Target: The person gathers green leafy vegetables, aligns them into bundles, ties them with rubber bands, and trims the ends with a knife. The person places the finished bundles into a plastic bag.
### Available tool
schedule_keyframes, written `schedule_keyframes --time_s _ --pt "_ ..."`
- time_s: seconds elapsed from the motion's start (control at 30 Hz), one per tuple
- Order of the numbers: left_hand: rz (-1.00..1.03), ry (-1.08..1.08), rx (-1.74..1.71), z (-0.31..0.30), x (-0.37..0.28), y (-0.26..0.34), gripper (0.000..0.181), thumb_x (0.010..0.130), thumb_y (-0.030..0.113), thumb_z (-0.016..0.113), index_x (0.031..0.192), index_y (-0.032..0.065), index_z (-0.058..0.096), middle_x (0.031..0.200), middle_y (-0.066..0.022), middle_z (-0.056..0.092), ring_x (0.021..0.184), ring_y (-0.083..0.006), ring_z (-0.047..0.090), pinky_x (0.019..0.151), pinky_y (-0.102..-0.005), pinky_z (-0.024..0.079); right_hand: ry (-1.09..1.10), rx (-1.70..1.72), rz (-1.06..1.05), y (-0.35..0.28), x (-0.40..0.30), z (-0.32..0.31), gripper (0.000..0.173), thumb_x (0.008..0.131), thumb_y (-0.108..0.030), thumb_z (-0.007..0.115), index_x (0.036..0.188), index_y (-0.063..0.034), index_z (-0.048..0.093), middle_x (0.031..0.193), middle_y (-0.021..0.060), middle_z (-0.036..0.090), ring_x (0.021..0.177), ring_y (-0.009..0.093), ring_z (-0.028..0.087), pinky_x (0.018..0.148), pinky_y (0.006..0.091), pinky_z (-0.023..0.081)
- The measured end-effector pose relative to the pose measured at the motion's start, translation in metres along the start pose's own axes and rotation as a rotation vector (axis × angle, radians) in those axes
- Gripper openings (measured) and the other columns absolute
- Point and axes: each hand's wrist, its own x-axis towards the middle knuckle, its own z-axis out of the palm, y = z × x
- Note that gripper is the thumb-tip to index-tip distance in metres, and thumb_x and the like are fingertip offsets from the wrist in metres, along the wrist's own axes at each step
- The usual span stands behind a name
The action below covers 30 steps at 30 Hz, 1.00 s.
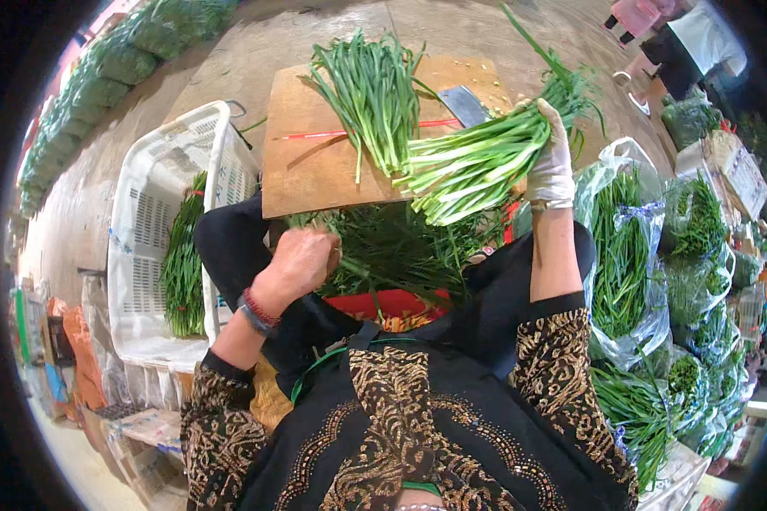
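My right hand (548, 153), in a pale glove, grips a thick bunch of garlic chives (486, 160) by its leafy side, the pale stem ends pointing left over a wooden board (307, 182). My bare left hand (303, 259) is curled below the board's front edge, with blurred green strands at its fingers. Another loose pile of garlic chives (377, 102) lies on the board, across a red tie strip (313, 135). A cleaver (465, 106) rests flat behind the held bunch, its handle hidden. Loose green leaves (402, 255) fill the space beneath the board, between my knees.
To the left stands a white plastic crate (124, 268) holding a tied chive bundle (185, 274). On the right are bagged chives (620, 255) and more bagged greens (697, 223). Stacked green sacks (124, 61) line the far left. People (671, 57) are at the far right.
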Motion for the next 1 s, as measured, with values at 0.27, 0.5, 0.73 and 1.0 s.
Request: schedule_keyframes --time_s 0.27,0.5,0.73,1.0 --pt "0.27 0.116 -1.342 -0.069 0.066 0.014 0.09 0.093 0.04 0.075 0.153 -0.0105 0.033 0.157 -0.0217 0.041 0.144 -0.0258 0.042 0.122 -0.0388 0.03 0.015 -0.335 0.121 0.025 -0.003 0.056 0.022 0.091 -0.028 0.075 0.097 -0.0068 0.071 0.081 0.0032 0.07 0.07 0.016 0.068 0.07 0.0298 0.058" --pt "0.147 0.246 -1.65 -0.011 0.102 0.093 0.083 0.079 0.021 0.091 0.145 -0.0022 0.046 0.127 -0.0069 0.064 0.114 -0.0159 0.062 0.103 -0.0316 0.049 0.021 -0.597 0.079 0.046 -0.029 0.123 0.024 0.086 -0.025 0.08 0.096 -0.0033 0.076 0.083 0.0057 0.072 0.068 0.013 0.065 0.065 0.0308 0.054" --pt "0.202 0.36 -2.094 0.012 0.095 0.098 0.056 0.086 0.006 0.078 0.137 0.0015 0.054 0.12 -0.0085 0.069 0.108 -0.0206 0.067 0.096 -0.0378 0.056 -0.471 -0.913 0.132 0.052 -0.037 0.181 0.064 0.089 -0.04 0.079 0.134 0.0013 0.06 0.113 0.008 0.072 0.096 0.015 0.065 0.085 0.0313 0.054" --pt "0.699 0.455 -2.39 -0.014 0.094 0.068 0.05 0.094 0.008 0.069 0.141 0.006 0.05 0.122 -0.0128 0.066 0.12 -0.0285 0.063 0.108 -0.0459 0.051 -0.645 -1.0 0.042 0.009 -0.039 0.148 0.089 0.086 -0.058 0.077 0.146 0.0022 0.051 0.137 0.0146 0.062 0.129 0.023 0.056 0.112 0.0364 0.041"
